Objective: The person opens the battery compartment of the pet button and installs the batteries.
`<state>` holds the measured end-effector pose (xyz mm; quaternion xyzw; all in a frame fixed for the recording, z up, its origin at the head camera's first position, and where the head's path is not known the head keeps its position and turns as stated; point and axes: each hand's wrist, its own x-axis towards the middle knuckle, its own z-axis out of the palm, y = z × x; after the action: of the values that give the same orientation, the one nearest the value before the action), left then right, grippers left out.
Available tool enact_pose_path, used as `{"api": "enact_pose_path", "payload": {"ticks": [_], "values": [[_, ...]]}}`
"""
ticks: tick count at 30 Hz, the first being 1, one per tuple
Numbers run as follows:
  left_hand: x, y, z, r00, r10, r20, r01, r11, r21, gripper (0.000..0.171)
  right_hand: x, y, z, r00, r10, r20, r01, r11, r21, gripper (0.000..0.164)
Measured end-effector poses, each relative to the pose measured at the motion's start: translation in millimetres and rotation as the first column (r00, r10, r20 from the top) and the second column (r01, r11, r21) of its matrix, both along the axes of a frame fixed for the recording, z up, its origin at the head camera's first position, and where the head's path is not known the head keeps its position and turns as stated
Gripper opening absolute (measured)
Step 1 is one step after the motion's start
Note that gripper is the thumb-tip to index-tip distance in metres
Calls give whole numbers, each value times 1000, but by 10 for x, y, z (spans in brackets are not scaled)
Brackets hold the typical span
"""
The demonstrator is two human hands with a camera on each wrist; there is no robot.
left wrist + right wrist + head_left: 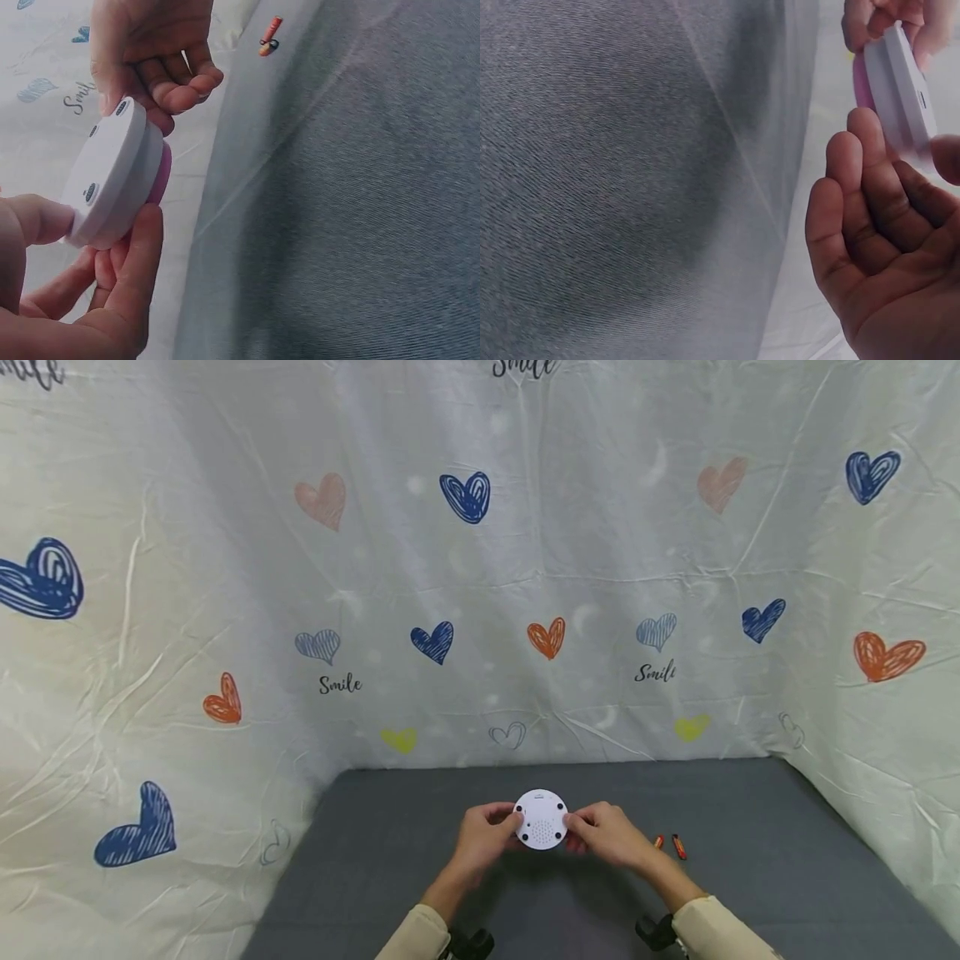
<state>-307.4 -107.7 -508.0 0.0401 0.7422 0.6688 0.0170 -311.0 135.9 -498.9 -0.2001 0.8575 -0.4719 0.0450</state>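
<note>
A round white device (pixel 542 821) is held up over the table between both hands, its flat face with dark round feet and a patch of small holes turned toward the head camera. My left hand (pixel 482 837) pinches its left edge, thumb on the flat face and fingers behind. On the opposite edge, my right hand (pixel 609 837) pinches with thumb and forefinger; the other fingers are loosely bent in the right wrist view. From the side, the device (pixel 124 176) shows a stepped white body and a pink far side, partly covered by fingers.
Two small orange batteries, a nearer-upright one (pixel 679 847) and one partly behind the right wrist (pixel 659 842), lie on the dark grey tabletop (pixel 360 860). A pale curtain (pixel 600 543) printed with hearts surrounds the table at the back and sides.
</note>
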Motion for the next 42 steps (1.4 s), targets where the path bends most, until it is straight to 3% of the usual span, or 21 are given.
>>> {"api": "enact_pose_path", "payload": {"ticks": [15, 21, 29, 33, 36, 38, 42], "values": [[8, 14, -233, 983, -12, 184, 9, 1000, 16, 37, 51, 12, -236, 988, 43, 147, -42, 999, -11, 40], [23, 35, -317, 978, -16, 209, 8, 999, 42, 37, 83, -1, -265, 984, 30, 177, -33, 999, 14, 38], [71, 33, -332, 980, -26, 195, 18, 999, 41, 36, 89, 10, -308, 983, 15, 182, -26, 998, 57, 35], [92, 48, -327, 983, -17, 181, 13, 1000, 26, 35, 99, 14, -282, 993, -26, 112, 9, 989, 150, 33], [107, 60, -323, 984, -4, 176, 2, 1000, 11, 34, 103, -9, -220, 995, -97, -22, 99, 959, 266, 27], [117, 65, -318, 984, 5, 177, -6, 1000, 7, 33, 98, -44, -162, 984, -124, -128, 159, 937, 312, 19], [125, 67, -320, 984, 12, 179, -14, 1000, 9, 33, 70, -151, -70, 956, -49, -291, 151, 929, 338, 8]]}}
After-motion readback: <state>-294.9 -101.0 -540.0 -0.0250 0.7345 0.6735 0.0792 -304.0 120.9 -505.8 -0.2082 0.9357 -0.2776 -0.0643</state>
